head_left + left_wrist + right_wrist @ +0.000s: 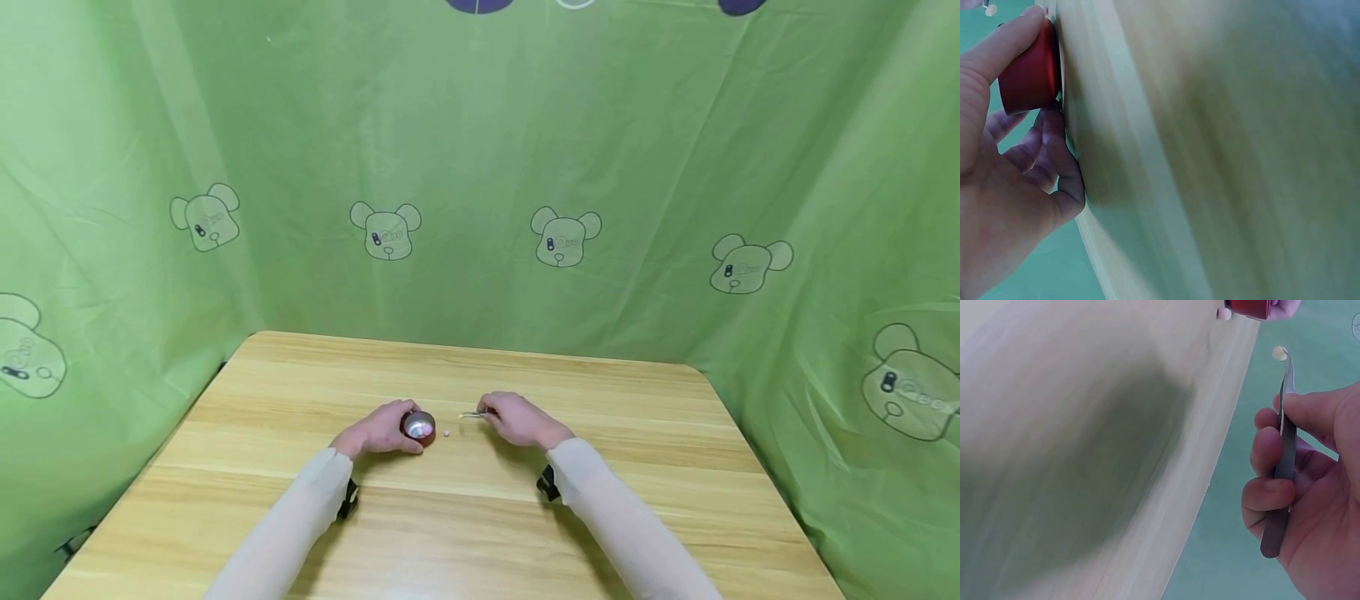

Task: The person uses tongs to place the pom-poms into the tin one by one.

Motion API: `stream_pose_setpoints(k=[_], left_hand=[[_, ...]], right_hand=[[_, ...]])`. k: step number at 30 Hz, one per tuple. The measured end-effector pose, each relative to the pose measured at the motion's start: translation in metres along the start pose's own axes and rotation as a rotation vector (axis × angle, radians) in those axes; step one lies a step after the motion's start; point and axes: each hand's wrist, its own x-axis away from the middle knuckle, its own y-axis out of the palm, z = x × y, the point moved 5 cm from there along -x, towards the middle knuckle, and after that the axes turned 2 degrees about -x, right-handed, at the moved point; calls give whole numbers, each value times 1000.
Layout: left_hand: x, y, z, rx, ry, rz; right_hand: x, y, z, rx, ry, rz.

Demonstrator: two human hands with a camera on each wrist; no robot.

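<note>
My left hand (pixel 386 427) holds a small round red tin (pixel 1032 75) on the table, thumb on the near side and fingers round the far side. Pink, white and bluish little balls (pixel 420 430) lie inside the tin. In my right hand (pixel 517 419) is a pair of metal tweezers (pixel 1285 456), gripped between thumb and fingers. A small pale yellowish ball (pixel 1280 353) sits pinched at the tweezer tips, held above the table to the right of the tin. One pink ball (pixel 447 432) lies on the wood between the tin and the tweezers.
The light wooden table (pixel 450 533) has its far edge close to a green curtain (pixel 480 167) printed with bear heads. The curtain also hangs along the left and right sides. A dark wrist strap (pixel 550 482) shows under the right sleeve.
</note>
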Motion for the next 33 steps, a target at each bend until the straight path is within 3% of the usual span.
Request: stream_pose_setpoints(k=[7,33], left_hand=[[1,0,1,2,-4,3],[2,-1,3,10,11,8]], right_hand=[[-8,0,-3,-13,43,-29],[-29,8,-29,-20,14,-62]])
